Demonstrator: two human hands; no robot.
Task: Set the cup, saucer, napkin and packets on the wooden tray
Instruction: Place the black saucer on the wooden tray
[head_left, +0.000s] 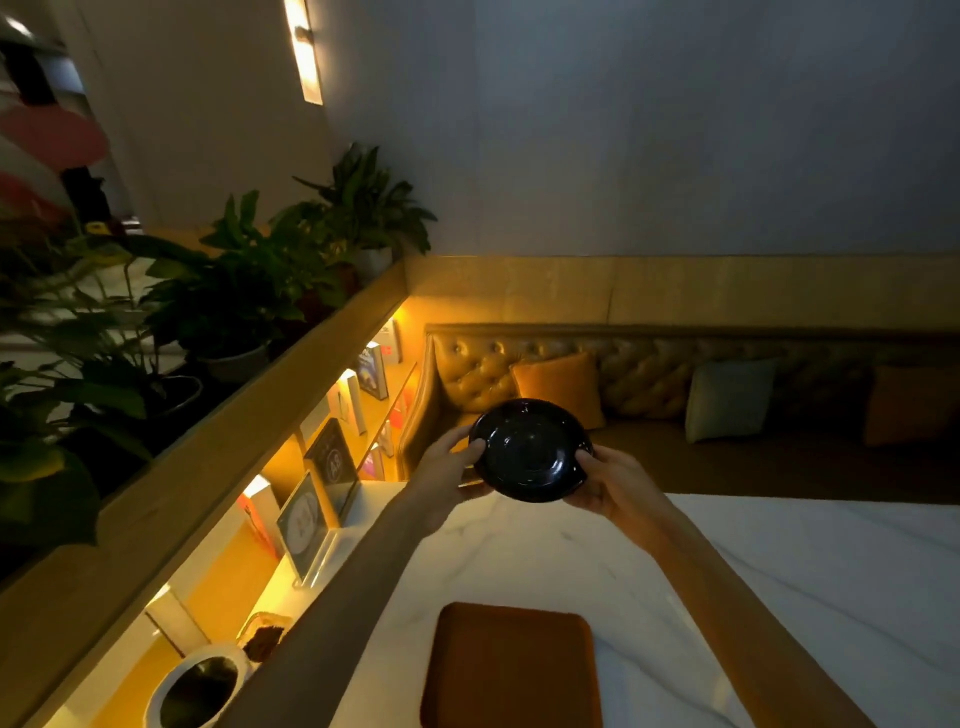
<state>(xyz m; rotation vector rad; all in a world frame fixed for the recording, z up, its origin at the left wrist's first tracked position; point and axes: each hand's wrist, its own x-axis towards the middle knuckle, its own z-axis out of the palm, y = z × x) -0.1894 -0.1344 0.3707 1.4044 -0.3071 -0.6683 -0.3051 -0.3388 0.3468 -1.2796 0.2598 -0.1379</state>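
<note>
A glossy black saucer (530, 451) is held up in the air over the far end of the white marble table (831, 582), tilted with its top face toward me. My left hand (447, 465) grips its left rim and my right hand (608, 480) grips its right rim, thumbs on top. The wooden tray (511, 670), brown with rounded corners, lies bare on the table close to me, below both forearms. No cup, napkin or packets show in this view.
A lit shelf along the left holds books, an acrylic sign stand (306, 525) and a white pot (200, 686). Potted plants (249, 291) line the ledge above. A tufted leather bench with cushions (561, 387) runs behind the table.
</note>
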